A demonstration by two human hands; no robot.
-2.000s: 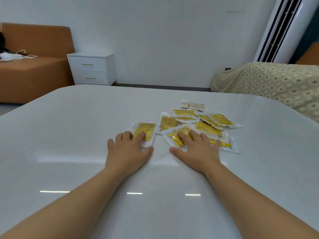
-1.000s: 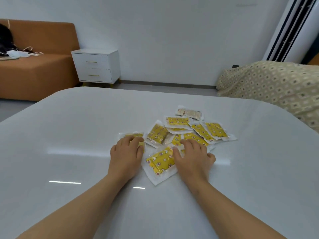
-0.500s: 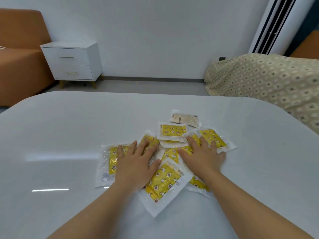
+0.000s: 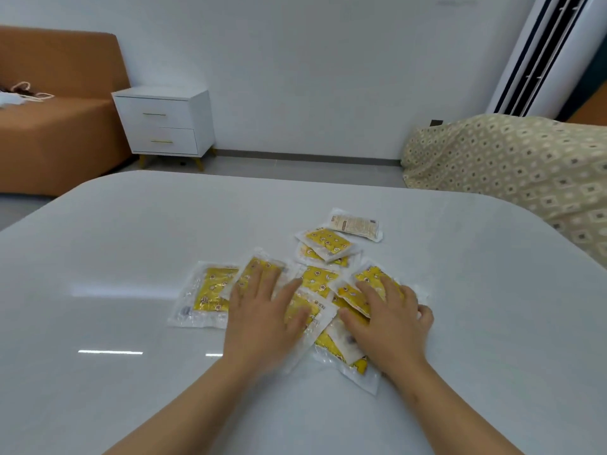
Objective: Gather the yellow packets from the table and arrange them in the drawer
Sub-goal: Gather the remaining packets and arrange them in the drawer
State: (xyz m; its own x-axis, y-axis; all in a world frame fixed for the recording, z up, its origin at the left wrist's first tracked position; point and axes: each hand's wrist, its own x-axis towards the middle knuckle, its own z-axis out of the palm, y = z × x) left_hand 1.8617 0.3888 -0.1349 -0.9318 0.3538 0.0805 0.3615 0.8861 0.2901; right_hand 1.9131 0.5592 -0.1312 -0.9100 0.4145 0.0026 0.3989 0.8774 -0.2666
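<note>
Both hands lie flat, fingers spread, on the packets [image 4: 323, 280] mid-table [image 4: 131, 257] — left hand [image 4: 262, 320] on the near-left ones, right hand [image 4: 391, 320] on the right — while a few strays [image 4: 328, 241] lie just beyond, up-right, nearer the right hand, I'd say.

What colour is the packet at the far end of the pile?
The far packet is pale beige with brown print, not yellow; head view.

Print on pale packet [image 4: 355, 223] too blurred to read.
</note>
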